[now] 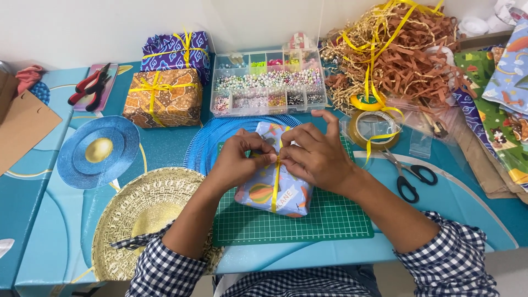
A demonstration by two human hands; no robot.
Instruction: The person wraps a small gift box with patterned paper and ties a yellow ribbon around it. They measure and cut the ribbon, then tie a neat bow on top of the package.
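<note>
Head view: both hands, left hand (237,160) and right hand (312,155), pinch yellow ribbon (275,184) on wrapped gift (275,190); scissors (410,175) beside.

A blue patterned table (165,148) carries a green cutting mat (330,220). Left of the mat lies a woven straw disc (137,214); right of it, black scissors (410,176); behind it, a clear bead box (267,85).
</note>
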